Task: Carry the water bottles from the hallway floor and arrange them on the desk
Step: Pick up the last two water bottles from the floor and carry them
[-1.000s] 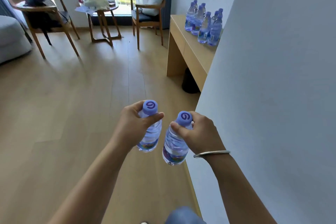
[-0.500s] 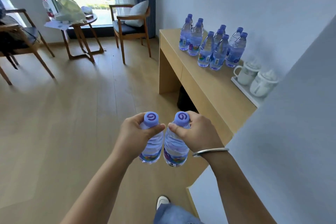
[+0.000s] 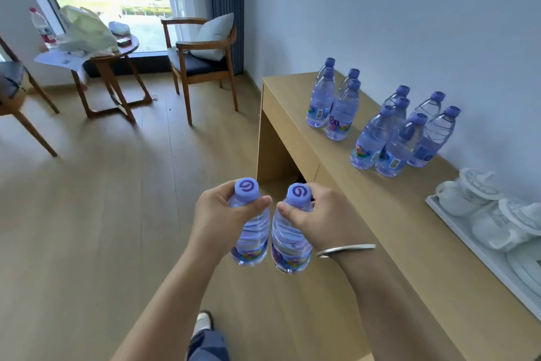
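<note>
Both hands loaded. Left hand wrapped round the neck and shoulder of one bottle, thumb across the front just below the cap. Right hand grips the second bottle the same way. Both hang upright, bodies just beside each other, maybe touching; can't tell.

Step in hand, as I judge it: the carry leg, nearly at the drop-off. Desk lies just right of my right hand, its edge close to that wrist. Next move calls for swinging both bottles right and forward over the desktop, then setting them down upright on bare wood near the standing group, which is ahead and right of my right hand. Need to lower straight so I don't knock the ones already there.

Bottles: small, clear ribbed plastic, full of water, purple caps with a swirl mark, coloured label band low on the body.

White tea set on its tray sits far right of my right hand; keep off it.
</note>
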